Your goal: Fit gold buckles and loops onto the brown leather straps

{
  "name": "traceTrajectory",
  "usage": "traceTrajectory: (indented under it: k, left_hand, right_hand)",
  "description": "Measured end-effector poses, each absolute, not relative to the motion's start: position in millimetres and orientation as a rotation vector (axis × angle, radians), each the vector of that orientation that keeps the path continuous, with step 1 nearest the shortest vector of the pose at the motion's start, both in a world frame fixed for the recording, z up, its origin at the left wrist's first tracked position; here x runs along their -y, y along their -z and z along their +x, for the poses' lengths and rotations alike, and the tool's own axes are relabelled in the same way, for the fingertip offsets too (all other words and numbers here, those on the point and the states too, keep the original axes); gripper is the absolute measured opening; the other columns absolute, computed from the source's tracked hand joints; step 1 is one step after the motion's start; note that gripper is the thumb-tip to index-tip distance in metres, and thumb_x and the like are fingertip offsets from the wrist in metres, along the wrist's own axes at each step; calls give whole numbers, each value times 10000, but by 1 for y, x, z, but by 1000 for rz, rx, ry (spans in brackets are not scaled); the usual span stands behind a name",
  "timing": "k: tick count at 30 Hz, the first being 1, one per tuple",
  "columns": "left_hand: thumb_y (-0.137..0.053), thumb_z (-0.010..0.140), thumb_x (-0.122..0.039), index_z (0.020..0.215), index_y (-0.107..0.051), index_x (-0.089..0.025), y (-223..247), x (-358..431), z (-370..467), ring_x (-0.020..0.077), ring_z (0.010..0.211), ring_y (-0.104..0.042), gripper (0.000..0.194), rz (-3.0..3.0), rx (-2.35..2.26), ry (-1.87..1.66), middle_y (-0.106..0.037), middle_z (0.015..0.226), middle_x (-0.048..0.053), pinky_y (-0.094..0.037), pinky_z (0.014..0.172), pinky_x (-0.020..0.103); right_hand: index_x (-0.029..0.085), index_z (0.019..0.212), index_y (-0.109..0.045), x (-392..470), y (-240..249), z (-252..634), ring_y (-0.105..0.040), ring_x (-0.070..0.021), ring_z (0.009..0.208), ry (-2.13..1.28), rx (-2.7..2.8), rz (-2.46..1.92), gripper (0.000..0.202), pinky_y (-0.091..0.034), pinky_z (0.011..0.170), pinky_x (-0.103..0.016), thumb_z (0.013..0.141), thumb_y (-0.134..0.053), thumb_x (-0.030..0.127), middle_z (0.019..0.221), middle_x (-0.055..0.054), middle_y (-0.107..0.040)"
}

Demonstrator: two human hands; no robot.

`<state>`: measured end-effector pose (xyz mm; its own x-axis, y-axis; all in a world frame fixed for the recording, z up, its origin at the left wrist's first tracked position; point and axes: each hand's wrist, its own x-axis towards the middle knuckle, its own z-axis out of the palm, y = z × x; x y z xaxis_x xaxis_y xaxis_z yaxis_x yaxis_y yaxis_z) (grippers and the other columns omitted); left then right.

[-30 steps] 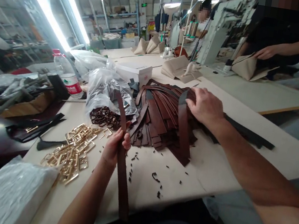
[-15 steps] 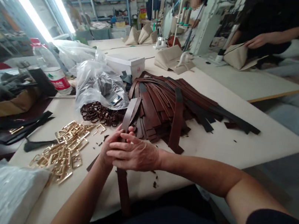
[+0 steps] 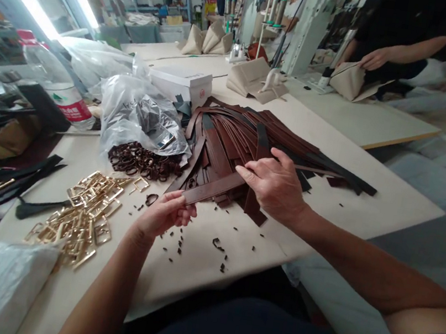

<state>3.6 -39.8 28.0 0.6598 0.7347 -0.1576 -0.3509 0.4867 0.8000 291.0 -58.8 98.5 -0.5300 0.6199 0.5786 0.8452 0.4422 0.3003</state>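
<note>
Brown strap (image 3: 213, 189), head view: slants taut-looking between both hands, above the near side of the strap pile (image 3: 225, 153); left hand (image 3: 168, 213) pinches its lower end, thumb on top, fingers curled beneath; right hand (image 3: 275, 183) grasps it farther up, over the pile's near right part; cannot tell where the strap ends behind those fingers.

Dark scraps (image 3: 217, 244) lie scattered on the table (image 3: 393, 208) just in front of the pile; gold buckles (image 3: 89, 219) heaped to its left, nearer the wearer; dark loops (image 3: 140, 163) close on its left, at a clear bag (image 3: 122, 99); white box (image 3: 180, 83) just behind it; co-worker's hand (image 3: 375, 58) beyond it, rightward, on beige material (image 3: 346, 80).
</note>
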Motion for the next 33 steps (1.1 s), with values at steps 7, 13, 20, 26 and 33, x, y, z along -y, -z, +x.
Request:
traceTrajectory:
  k: [7,13,20,26,33]
  left_hand:
    - [-793,742,-254,815,-617,-95,-27,37,18,93,473,-593,248,720,-772,-743,-676,645,65,-487,446,147]
    - [-807,713,-269,792,-620,-96,-25,36,17,93,473,-593,267,730,-804,-757,-674,641,57,-498,452,153]
    - [-778,718,-236,771,-606,-101,-26,31,13,65,441,-542,225,705,-873,-852,-632,598,24,-445,427,128]
    - [-769,731,-272,734,-609,-101,-21,32,14,63,432,-507,235,773,-853,-831,-613,594,25,-414,417,144]
    - [-767,766,-310,878,-683,-111,-22,38,24,94,549,-559,243,971,-944,-907,-650,692,41,-470,521,171]
  right_hand:
    - [161,1249,-620,79,-75,281,-595,-253,1070,203,2353,-1215,312,-337,1071,-486,966,-577,284,1162,-97,-685]
    - [127,1127,-674,55,-58,241,-642,-250,1001,-110,2286,-1037,369,-418,974,-420,885,-713,403,1088,-92,-714]
    - [142,1081,-683,30,-39,224,-653,-214,924,-292,2156,-1045,355,-475,840,-323,834,-772,381,1003,-80,-719]
    - [136,1018,-679,34,-21,226,-636,-211,846,-244,2161,-1037,324,-465,767,-306,863,-726,416,911,-79,-695]
    - [168,831,-674,34,-20,230,-607,-160,698,-213,2170,-1043,173,-383,647,-276,921,-654,314,763,-27,-675]
